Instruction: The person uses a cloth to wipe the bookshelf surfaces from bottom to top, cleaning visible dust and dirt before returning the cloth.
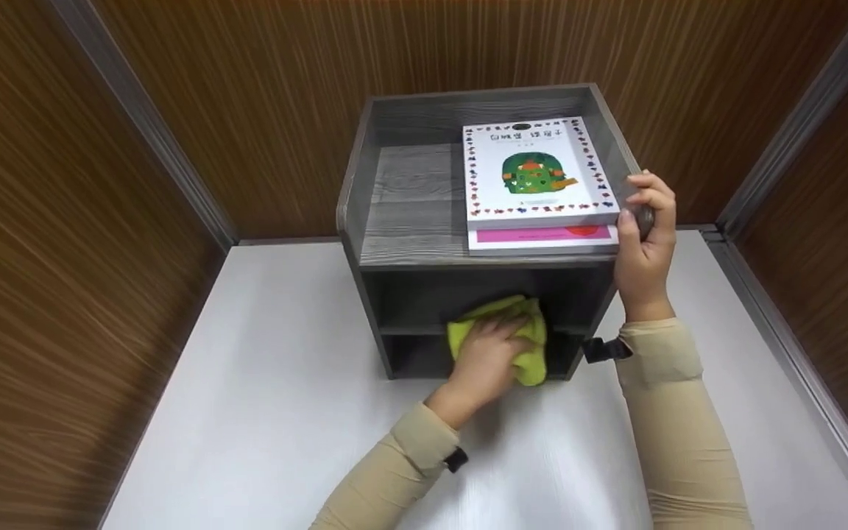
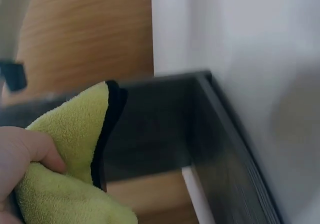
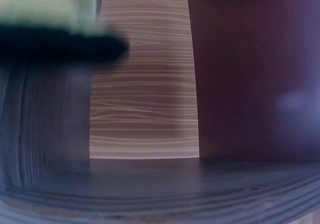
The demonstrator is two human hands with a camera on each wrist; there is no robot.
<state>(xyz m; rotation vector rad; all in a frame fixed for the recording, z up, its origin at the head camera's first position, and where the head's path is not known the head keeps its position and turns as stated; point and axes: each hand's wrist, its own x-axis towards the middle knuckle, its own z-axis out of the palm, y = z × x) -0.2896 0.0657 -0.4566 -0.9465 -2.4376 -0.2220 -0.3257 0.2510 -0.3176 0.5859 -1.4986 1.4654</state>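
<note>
My left hand (image 1: 484, 361) holds a yellow-green cloth (image 1: 534, 361) at the front of the small grey wood-grain shelf (image 1: 433, 263), overlapping the edge of its middle board in the head view. Close up in the left wrist view, the cloth (image 2: 75, 199) is bunched, with fluffy pile and a dark border, its folds held between thumb and fingers. My right hand (image 1: 648, 243) grips the shelf's right side panel near the front, thumb on the inner side and fingers over the outside. In the right wrist view, a blurred bit of the cloth (image 3: 45, 8) shows at upper left.
Two books, the upper one white with a green picture (image 1: 538, 180), lie stacked on the right half of the shelf's top. The shelf stands on a white table (image 1: 269, 390) against a brown wood-grain wall (image 1: 306, 51). Similar panels rise on both sides.
</note>
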